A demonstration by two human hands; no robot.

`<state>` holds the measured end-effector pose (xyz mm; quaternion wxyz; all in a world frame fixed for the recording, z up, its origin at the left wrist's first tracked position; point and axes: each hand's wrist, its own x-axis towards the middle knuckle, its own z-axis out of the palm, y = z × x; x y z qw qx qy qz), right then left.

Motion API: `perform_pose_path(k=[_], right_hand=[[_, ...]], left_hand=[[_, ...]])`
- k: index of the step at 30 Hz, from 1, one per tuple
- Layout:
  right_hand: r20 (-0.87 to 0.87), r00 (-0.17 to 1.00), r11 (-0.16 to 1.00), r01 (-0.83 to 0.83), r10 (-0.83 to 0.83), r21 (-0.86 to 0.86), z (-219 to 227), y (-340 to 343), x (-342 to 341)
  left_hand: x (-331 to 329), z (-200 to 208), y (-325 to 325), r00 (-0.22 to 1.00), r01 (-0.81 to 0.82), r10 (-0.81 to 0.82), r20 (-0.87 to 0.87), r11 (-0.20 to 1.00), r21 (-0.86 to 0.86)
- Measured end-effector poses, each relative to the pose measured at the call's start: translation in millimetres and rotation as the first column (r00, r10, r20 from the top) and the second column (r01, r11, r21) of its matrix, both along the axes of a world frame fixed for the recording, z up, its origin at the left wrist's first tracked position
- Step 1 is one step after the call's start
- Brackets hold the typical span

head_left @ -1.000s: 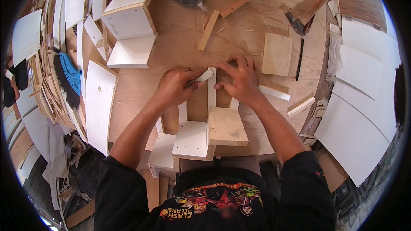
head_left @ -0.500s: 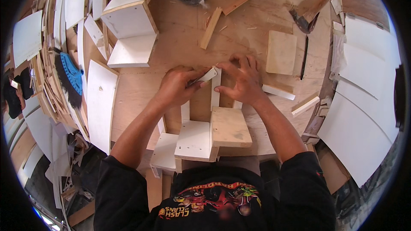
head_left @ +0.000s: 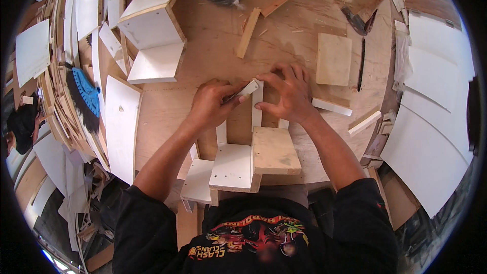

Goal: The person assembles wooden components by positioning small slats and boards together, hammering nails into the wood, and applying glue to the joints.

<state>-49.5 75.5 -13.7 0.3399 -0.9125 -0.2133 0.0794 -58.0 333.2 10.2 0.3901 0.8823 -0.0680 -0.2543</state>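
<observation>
My left hand [head_left: 215, 100] pinches a short white wooden strip [head_left: 248, 89] with a small hole near its end. That end rests against the top of a long white wooden strip [head_left: 257, 109]. On the other side, my right hand [head_left: 290, 91] has its index finger on the top corner of the long strip and its thumb against the side, with the other fingers curled. The long strip belongs to a stepped wooden piece [head_left: 231, 166] of white and bare boards, which sits close to my body. My fingers partly hide the joint between the strips.
A similar stepped piece [head_left: 152, 23] stands at the far left. A blue brush [head_left: 85, 94] lies among stacked strips. On the right are a hammer [head_left: 355, 20], a square board [head_left: 334, 59], a thin black rod [head_left: 361, 65] and white panels [head_left: 426, 106]. Another person [head_left: 23, 124] is at far left.
My hands keep the same hold on the strips. The view has shifted slightly, and the other person at the far left has changed position.
</observation>
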Motion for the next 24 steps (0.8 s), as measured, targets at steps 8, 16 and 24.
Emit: perform_pose_path(k=[8,16,24], right_hand=[[-0.005,1.0,1.0,-0.004,0.004,-0.016,0.0,0.3,0.4],[-0.026,1.0,1.0,-0.012,0.011,-0.019,1.3,0.9,0.8],[-0.021,1.0,1.0,-0.01,0.009,-0.019,2.4,0.4,1.4]], left_hand=[[-2.1,0.7,-2.1,0.999,-0.037,0.036,-0.027,0.999,-0.031],[-2.2,2.5,-3.7,0.996,-0.069,0.069,-0.049,0.998,-0.003],[1.3,10.1,-7.8,0.985,-0.107,0.111,-0.129,0.994,0.036]])
